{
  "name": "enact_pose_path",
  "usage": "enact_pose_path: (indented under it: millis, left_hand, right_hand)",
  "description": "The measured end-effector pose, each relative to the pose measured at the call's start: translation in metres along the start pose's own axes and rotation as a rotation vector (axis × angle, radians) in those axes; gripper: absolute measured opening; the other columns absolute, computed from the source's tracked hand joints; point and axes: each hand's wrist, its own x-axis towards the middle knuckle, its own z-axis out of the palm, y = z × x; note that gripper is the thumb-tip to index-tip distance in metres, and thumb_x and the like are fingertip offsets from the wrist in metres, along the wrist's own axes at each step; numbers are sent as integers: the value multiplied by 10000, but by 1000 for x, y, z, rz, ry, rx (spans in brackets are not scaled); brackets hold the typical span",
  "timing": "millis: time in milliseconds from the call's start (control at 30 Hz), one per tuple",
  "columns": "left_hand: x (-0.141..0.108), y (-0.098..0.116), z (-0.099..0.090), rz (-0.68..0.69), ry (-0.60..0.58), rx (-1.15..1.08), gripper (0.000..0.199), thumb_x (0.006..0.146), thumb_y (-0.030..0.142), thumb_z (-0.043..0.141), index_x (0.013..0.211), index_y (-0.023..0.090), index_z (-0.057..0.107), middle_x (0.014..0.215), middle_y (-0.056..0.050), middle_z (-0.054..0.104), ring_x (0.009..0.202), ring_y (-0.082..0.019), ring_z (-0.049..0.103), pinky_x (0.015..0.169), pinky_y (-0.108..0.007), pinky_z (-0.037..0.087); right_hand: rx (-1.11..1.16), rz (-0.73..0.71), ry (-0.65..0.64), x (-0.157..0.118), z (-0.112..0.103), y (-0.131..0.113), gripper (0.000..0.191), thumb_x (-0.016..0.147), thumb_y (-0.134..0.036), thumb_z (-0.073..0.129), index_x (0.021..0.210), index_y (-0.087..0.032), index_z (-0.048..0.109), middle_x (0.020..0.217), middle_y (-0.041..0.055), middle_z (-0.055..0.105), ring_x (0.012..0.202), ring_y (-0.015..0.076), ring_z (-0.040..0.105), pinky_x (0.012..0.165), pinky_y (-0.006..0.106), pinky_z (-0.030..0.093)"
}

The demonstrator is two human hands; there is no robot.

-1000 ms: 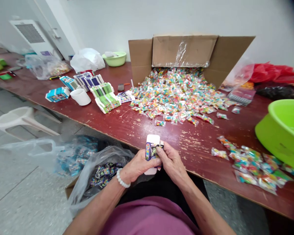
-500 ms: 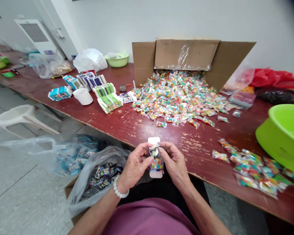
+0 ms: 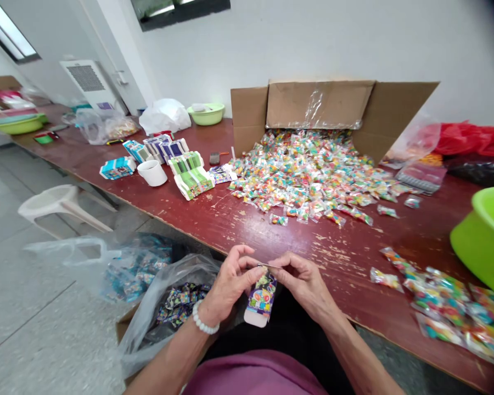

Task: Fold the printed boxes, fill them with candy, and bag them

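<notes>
A small printed cardboard box (image 3: 260,299), purple with cartoon figures and a white end, hangs over my lap at the table's near edge. My left hand (image 3: 230,282), with a white bead bracelet on the wrist, pinches its top flap from the left. My right hand (image 3: 302,282) pinches the same flap from the right. A large heap of small colourful candy packets (image 3: 308,173) spills out of an open cardboard carton (image 3: 321,107) on the red table (image 3: 239,219) ahead.
A lime basin (image 3: 483,238) stands at the right, with loose packets (image 3: 440,299) in front of it. Flat printed boxes (image 3: 189,175) and a white cup (image 3: 152,173) lie left. Plastic bags of boxes (image 3: 168,299) and a white stool (image 3: 60,203) are on the floor.
The box has dropped from upright at the table edge to below it. Both hands now pinch its top flap. The camera has tilted up, showing more wall.
</notes>
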Motion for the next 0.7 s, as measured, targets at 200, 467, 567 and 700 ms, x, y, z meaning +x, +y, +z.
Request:
enact_pose_path:
  millis: [200, 467, 567, 700]
  left_hand:
    - [7, -8, 2, -319, -146, -266, 586, 861, 688, 482, 1228, 231, 504, 779, -17, 641, 495, -152, 624, 449, -268, 509]
    - [8, -11, 6, -172, -3, -95, 716, 814, 732, 505, 1181, 139, 667, 739, -55, 627, 586, -156, 608, 405, -222, 479]
    - [5, -6, 7, -164, -18, -31, 770, 804, 759, 478, 1192, 122, 668, 667, -52, 623, 502, -140, 571, 394, -220, 459]
    - [3, -3, 5, -164, -69, -7, 824, 755, 796, 502, 1182, 113, 673, 658, -71, 632, 483, -148, 575, 402, -238, 471]
  right_hand:
    - [-100, -149, 14, -2, 12, 1, 201, 882, -385, 637, 867, -206, 728, 800, 51, 688, 599, 154, 607, 562, 266, 519]
    - [-137, -15, -66, 5, 12, 12, 284, 851, -474, 640, 812, -203, 716, 752, 49, 717, 623, 189, 653, 591, 267, 534]
    - [-145, 1, -86, 10, 11, 13, 311, 815, -492, 661, 886, -200, 740, 785, 56, 742, 628, 198, 666, 595, 269, 549]
    - [-92, 30, -114, 13, 14, 2, 367, 777, -550, 661, 775, -191, 738, 687, 54, 729, 531, 188, 638, 529, 262, 551]
